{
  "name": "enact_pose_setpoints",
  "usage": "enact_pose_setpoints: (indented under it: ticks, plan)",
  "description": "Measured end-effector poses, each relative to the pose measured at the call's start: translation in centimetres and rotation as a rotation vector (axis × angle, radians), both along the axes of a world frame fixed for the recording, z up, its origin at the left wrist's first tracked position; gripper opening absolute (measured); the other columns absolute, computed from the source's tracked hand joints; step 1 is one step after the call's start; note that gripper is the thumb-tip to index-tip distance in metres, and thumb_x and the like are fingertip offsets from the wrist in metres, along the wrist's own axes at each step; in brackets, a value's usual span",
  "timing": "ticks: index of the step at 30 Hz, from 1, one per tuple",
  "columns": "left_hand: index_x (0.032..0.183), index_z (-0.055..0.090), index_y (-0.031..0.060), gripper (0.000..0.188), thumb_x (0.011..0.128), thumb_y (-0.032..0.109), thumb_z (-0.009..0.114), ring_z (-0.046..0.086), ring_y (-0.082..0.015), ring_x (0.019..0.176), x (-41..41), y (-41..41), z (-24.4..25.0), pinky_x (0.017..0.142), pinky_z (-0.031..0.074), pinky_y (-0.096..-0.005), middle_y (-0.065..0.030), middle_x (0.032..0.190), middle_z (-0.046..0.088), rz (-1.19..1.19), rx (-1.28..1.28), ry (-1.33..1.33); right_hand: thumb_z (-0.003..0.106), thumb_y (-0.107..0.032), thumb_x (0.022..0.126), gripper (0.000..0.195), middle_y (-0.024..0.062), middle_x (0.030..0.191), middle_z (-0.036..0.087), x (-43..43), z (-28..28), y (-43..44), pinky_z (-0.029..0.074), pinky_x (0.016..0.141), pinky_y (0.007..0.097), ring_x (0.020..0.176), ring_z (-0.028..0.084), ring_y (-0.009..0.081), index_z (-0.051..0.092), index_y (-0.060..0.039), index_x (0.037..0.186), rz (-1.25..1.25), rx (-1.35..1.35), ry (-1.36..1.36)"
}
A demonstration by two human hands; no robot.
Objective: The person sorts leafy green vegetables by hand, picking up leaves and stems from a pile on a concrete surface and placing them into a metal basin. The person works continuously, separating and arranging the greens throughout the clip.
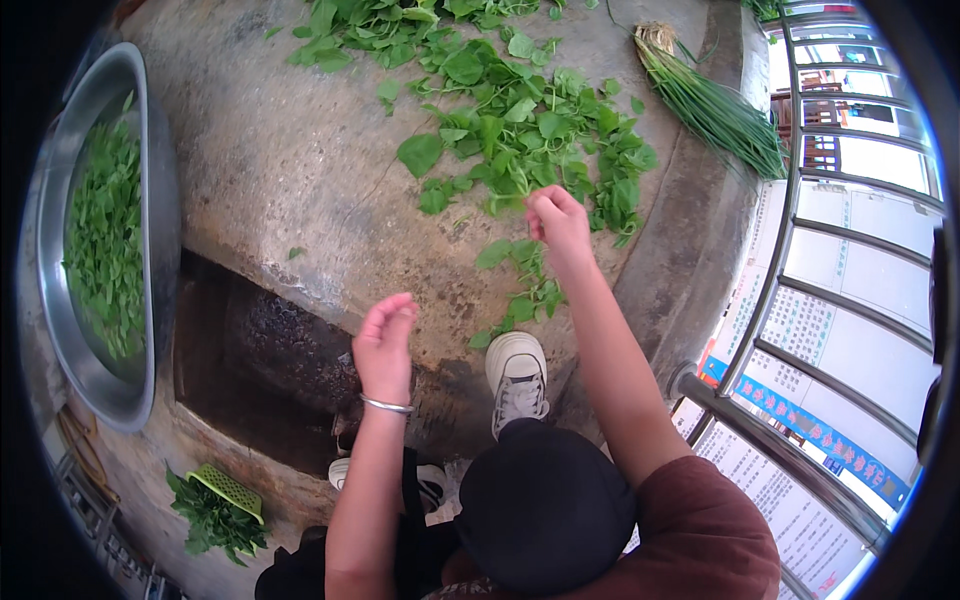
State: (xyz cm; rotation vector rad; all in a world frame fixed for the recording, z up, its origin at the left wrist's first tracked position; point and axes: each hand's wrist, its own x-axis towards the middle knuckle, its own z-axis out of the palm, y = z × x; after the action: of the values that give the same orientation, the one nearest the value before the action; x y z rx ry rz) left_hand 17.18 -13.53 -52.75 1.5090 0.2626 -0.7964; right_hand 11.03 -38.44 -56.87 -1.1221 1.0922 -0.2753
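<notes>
My right hand (pixel 556 217) pinches a leafy green sprig (pixel 516 187) at the near edge of a spread pile of leafy greens (pixel 525 127) on the concrete floor. Lower and to the left, my left hand (pixel 385 341) hangs over the floor near the pit's edge, thumb and fingers drawn together; nothing shows between them. A silver bangle circles the left wrist. A small trail of leaves (pixel 534 277) lies between the pile and a white sneaker (pixel 517 367).
At left, a large metal basin (pixel 142 247) holds cut greens in water beside a dark rectangular pit (pixel 247 367). A green plastic basket (pixel 225 491) with leaves stands below. A bundle of green onions (pixel 705 105) lies upper right, near a metal railing (pixel 784 225).
</notes>
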Motion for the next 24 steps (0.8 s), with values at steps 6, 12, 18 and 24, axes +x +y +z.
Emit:
enact_pose_setpoints:
  ticks: [6,12,18,24]
  plan:
    - [0.097,0.058,0.0008,0.016,0.082,0.005,0.06,0.055,-0.0068,0.08,-2.4,-3.5,1.9,0.073,0.044,-0.0204,-0.0024,0.089,0.062,-0.244,0.04,-0.229,0.06,-0.003,0.076,0.004,-0.0027,0.07,0.054,-3.9,5.1,3.9,0.04,0.051,0.0178,0.061,0.047,0.0023,0.057,-0.0025,0.078,0.302,-0.18,-0.021]
    - [0.097,0.054,0.0018,0.022,0.078,0.004,0.065,0.055,-0.0072,0.077,-2.2,-5.5,1.7,0.07,0.043,-0.0209,-0.0036,0.087,0.062,0.005,-0.248,0.117,0.062,-0.001,0.073,0.006,-0.0021,0.071,0.055,-4.3,7.2,6.7,0.042,0.054,0.0183,0.065,0.05,0.0031,0.057,-0.002,0.076,0.461,-0.227,-0.034]
    - [0.102,0.055,0.0029,0.029,0.076,-0.002,0.066,0.057,-0.0079,0.077,-1.8,-5.6,2.3,0.071,0.044,-0.0201,-0.0013,0.084,0.062,0.092,-0.333,0.262,0.063,-0.002,0.073,0.007,-0.0013,0.07,0.054,-3.2,7.9,7.2,0.042,0.053,0.0187,0.064,0.051,0.0036,0.057,-0.002,0.077,0.565,-0.288,-0.011]
    - [0.104,0.053,0.0025,0.033,0.074,-0.004,0.066,0.057,-0.0096,0.08,-2.7,-5.3,1.5,0.075,0.045,-0.0219,-0.004,0.09,0.061,0.268,-0.316,0.263,0.064,-0.002,0.073,0.008,-0.0012,0.068,0.056,-3.1,7.7,8.1,0.042,0.051,0.0181,0.062,0.051,0.0031,0.057,-0.0015,0.076,0.599,-0.321,0.0]
